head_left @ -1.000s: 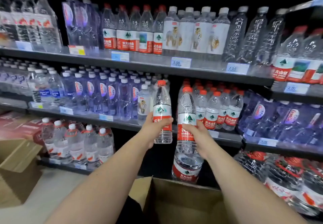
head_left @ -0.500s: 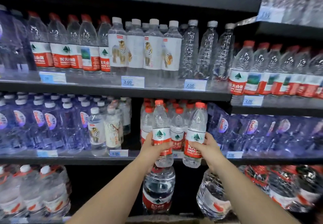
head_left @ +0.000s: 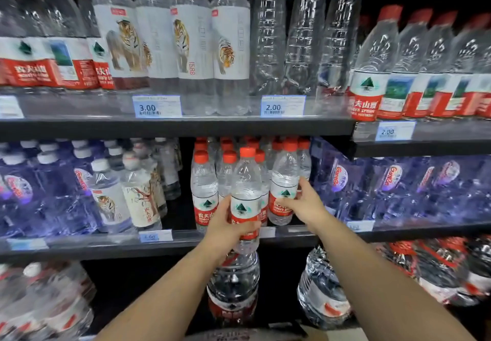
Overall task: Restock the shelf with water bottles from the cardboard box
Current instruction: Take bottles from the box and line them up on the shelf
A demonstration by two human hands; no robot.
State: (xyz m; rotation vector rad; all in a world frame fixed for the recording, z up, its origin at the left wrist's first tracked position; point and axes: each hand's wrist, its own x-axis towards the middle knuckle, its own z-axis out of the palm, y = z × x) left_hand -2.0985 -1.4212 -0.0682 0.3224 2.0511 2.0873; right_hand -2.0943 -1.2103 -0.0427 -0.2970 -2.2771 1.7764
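Note:
My left hand (head_left: 225, 230) grips a red-capped water bottle (head_left: 245, 194) with a red and white label, held upright at the front edge of the middle shelf (head_left: 164, 245). My right hand (head_left: 305, 202) holds a second, identical bottle (head_left: 283, 181), which stands on the shelf at the right of a group of red-capped bottles (head_left: 206, 186). Only a sliver of the cardboard box (head_left: 313, 334) shows at the bottom edge.
Blue-tinted bottles (head_left: 385, 189) fill the middle shelf to the right and left. Tiger-label bottles (head_left: 114, 197) stand left of a dark gap. The upper shelf (head_left: 186, 125) carries more bottles and price tags. Large jugs (head_left: 233, 287) sit on the bottom shelf.
Both hands have moved forward with their bottles towards the red-capped group. The right bottle now stands on the shelf. The view has closed in on the shelves.

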